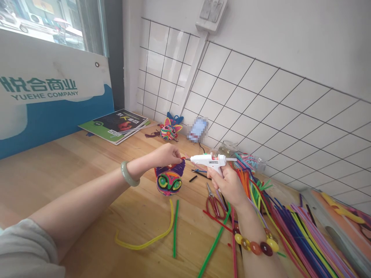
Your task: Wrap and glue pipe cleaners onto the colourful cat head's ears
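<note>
My right hand (227,183) is wrapped round the handle of a white hot glue gun (207,159), its nozzle pointing left. My left hand (168,155), fingers pinched, grips the purple ear at the top of a colourful pipe-cleaner animal head (169,182). A bit of red shows at the fingertips, right by the nozzle tip; whether they touch I cannot tell. The head has green and yellow eyes rimmed in black and faces me. Below it on the table lie a bent yellow pipe cleaner (145,244) and a straight green pipe cleaner (175,231).
Red-handled scissors (215,204) lie beneath my right hand. Bundles of coloured pipe cleaners (307,235) cover the right side. Toward the wall are a finished-looking animal head (169,130), a phone-like blurred object (197,129) and booklets (116,125). A printed board (52,92) stands at left.
</note>
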Motion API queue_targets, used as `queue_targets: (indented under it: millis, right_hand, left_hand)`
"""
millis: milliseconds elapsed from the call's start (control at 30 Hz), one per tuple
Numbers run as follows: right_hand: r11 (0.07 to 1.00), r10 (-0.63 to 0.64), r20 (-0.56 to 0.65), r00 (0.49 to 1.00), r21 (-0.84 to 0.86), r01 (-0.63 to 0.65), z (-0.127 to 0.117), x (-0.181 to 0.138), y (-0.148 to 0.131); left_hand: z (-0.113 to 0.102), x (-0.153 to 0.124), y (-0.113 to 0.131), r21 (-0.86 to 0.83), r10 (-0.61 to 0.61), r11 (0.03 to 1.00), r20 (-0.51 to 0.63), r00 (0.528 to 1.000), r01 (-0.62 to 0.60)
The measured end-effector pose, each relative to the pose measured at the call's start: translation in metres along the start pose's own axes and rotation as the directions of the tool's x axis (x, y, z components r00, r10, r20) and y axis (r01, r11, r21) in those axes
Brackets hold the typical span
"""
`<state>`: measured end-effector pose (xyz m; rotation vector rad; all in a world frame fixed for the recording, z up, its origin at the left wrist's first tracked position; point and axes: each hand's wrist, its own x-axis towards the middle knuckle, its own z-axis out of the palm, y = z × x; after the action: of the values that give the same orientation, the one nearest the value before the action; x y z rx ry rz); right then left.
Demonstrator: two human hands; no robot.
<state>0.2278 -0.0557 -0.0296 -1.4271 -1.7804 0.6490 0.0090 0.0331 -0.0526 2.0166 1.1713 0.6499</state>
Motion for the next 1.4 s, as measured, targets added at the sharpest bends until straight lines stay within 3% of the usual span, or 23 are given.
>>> queue_targets:
  millis: [233, 367, 433, 567, 633, 700, 733, 767, 833, 900, 967, 1033, 1133, 1400]
  right_hand:
    - [0.957, 0.079, 0.055, 0.995, 0.275, -0.091, -0.011, 0.006, 0.014]
    - [0.914, 0.143, 0.221, 0.965, 0.344, -0.215, -0.028, 0.003, 0.022]
    - [0.901, 0.196, 0.383, 0.903, 0.294, -0.320, -0.033, 0.001, 0.029]
    - [0.886, 0.302, 0.690, 0.658, 0.052, -0.460, -0.027, 0.000, 0.043]
    - [0.885, 0.370, 0.744, 0.556, -0.100, -0.455, -0.016, 0.002, 0.050]
    - [0.879, 0.426, 0.739, 0.523, -0.200, -0.433, -0.006, 0.004, 0.055]
    - [0.883, 0.440, 0.726, 0.529, -0.241, -0.404, -0.002, 0.004, 0.056]
    - [0.896, 0.433, 0.701, 0.567, -0.266, -0.355, 0.000, 0.005, 0.057]
    - [0.931, 0.359, 0.607, 0.709, -0.290, -0.222, 0.004, 0.005, 0.055]
    - [0.954, 0.208, 0.429, 0.879, -0.288, -0.085, 0.007, 0.005, 0.049]
    - [0.964, 0.046, 0.211, 0.976, -0.267, 0.013, 0.012, 0.005, 0.041]
    - [0.974, -0.076, 0.092, 0.993, -0.205, 0.094, 0.021, 0.006, 0.032]
    - [0.973, -0.174, 0.073, 0.982, -0.138, 0.183, 0.034, 0.005, 0.021]
    - [0.951, -0.255, 0.039, 0.966, -0.170, 0.258, 0.048, 0.001, 0.013]
  left_hand:
    - [-0.001, 0.001, -0.003, -0.011, 0.003, 1.000, 0.007, 1.000, -0.003]
    - [-0.001, 0.003, -0.005, 0.002, 0.008, 1.000, -0.010, 1.000, -0.008]
    - [-0.001, 0.004, -0.006, 0.005, 0.013, 1.000, -0.015, 1.000, -0.013]
    - [0.000, 0.004, -0.007, 0.022, 0.038, 0.999, -0.007, 0.999, -0.038]
    - [0.001, 0.003, -0.007, 0.022, 0.036, 0.999, 0.002, 0.999, -0.036]
    - [0.001, 0.002, -0.005, 0.011, 0.033, 0.999, 0.011, 0.999, -0.033]
    - [0.001, 0.001, -0.004, 0.006, 0.032, 0.999, 0.017, 0.999, -0.032]
    - [0.001, 0.000, -0.003, 0.002, 0.032, 0.999, 0.022, 0.999, -0.032]
    - [0.001, -0.001, 0.000, -0.002, 0.035, 0.999, 0.036, 0.999, -0.035]
    - [0.001, -0.002, 0.002, -0.001, 0.039, 0.999, 0.048, 0.998, -0.039]
    - [0.002, -0.003, 0.003, -0.003, 0.055, 0.998, 0.060, 0.997, -0.055]
    - [0.003, -0.004, 0.004, -0.007, 0.076, 0.997, 0.072, 0.995, -0.076]
    - [0.005, -0.005, 0.005, -0.009, 0.087, 0.996, 0.077, 0.993, -0.086]
    - [0.004, -0.008, 0.012, 0.018, 0.089, 0.996, 0.077, 0.993, -0.090]
